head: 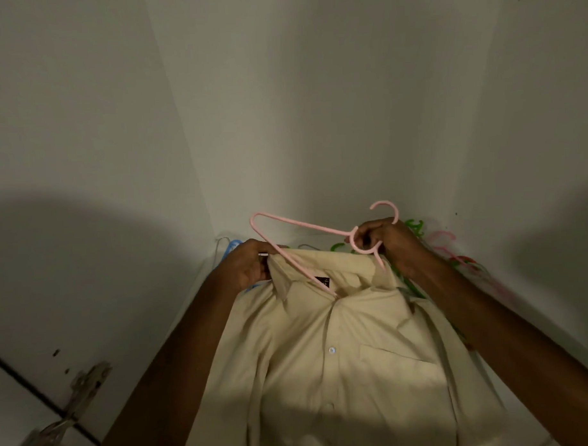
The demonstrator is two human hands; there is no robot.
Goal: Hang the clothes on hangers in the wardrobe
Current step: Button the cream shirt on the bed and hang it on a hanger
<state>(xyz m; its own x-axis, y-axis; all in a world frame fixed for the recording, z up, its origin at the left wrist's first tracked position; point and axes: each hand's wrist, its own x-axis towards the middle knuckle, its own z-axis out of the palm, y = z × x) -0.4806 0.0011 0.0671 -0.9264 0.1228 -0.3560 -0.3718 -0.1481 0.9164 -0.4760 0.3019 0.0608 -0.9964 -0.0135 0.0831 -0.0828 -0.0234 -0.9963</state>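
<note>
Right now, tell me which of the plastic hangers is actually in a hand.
The pale pink plastic hanger, gripped near its hook by the right hand. The green, blue and other pink ones lie loose behind the cream shirt.

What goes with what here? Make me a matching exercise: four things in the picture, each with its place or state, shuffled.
Things:
1. hanger
2. shirt
3. left hand
4. hinge

States:
A. grips the collar
B. cream, buttoned, held up
C. metal, lower left
D. pink, one arm in the neck opening

Pairs: 1-D, 2-B, 3-A, 4-C
</note>
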